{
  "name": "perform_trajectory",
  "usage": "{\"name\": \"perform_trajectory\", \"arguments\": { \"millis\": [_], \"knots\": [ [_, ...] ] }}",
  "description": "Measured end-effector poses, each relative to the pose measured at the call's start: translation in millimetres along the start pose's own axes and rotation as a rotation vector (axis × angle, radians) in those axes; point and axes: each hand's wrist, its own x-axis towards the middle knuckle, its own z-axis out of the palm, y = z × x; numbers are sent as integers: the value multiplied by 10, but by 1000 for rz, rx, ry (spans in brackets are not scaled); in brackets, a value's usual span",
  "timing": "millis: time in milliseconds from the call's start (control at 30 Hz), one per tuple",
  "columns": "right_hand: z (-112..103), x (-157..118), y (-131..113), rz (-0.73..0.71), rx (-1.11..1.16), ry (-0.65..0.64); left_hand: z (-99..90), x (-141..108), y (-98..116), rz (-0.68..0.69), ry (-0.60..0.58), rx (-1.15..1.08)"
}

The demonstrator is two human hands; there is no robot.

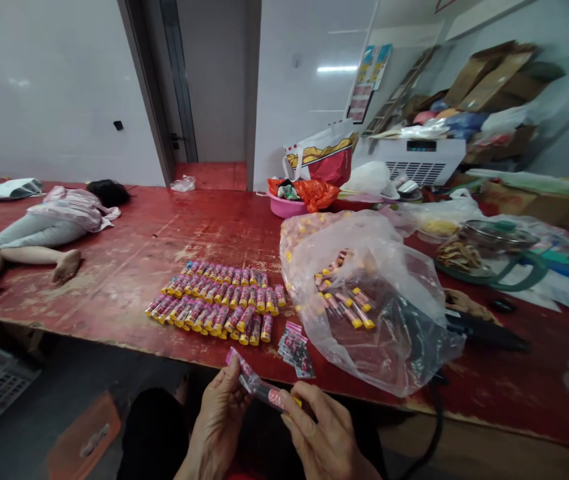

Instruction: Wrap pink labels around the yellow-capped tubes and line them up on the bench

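Over my lap, just off the table's front edge, my left hand [223,417] is closed on the pink-topped clear wrapper end of a small dark tube [263,390]. The fingers of my right hand [321,427] pinch the tube's other end, where a bit of yellow shows. Several finished-looking tubes [214,297] with pink wrappers and yellow ends lie in rows on the table beyond my hands. Just past my right hand sits a small stack of flat printed wrappers [295,348]. A large clear plastic bag [379,267] lies open, with loose yellow-ended tubes [347,307] inside.
The red worn table [204,233] runs across the view. A person [59,220] lies on it at left. A pink basin [289,205] and shopping bag [321,157] stand at back. At right are a lidded pan [494,247], a black tool [484,331] and a cable [434,427].
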Motion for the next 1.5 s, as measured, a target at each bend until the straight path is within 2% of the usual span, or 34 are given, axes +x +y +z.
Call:
{"name": "perform_trajectory", "arguments": {
  "millis": [133, 267, 400, 500, 600, 667, 733, 900, 1233, 1500],
  "knots": [
    [10, -9, -94, -101, -137, -11, -48, -18, -51, 34, -14, 2],
    [100, -24, -202, -164, -229, 47, -112, -26, -143, 146, -54, 75],
    [208, -12, -276, -76, -216, 128, -183, -24, -255, 161, -135, 113],
    [223, 67, -280, 108, -50, 197, -198, -44, -308, 104, -234, 128],
    [159, 167, -228, 296, 283, 160, -159, -98, -285, 37, -310, 127],
    [104, 208, -183, 350, 490, 99, -118, -147, -238, 10, -336, 136],
    [66, 215, -155, 332, 565, 85, -77, -196, -192, 12, -348, 156],
    [79, 118, -190, 254, 434, 138, -23, -276, -172, 8, -354, 180],
    [98, -42, -269, 306, 210, 253, -41, -306, -248, -8, -397, 233],
    [142, -46, -284, 237, 59, 285, -85, -311, -263, -15, -423, 227]
  ]
}}
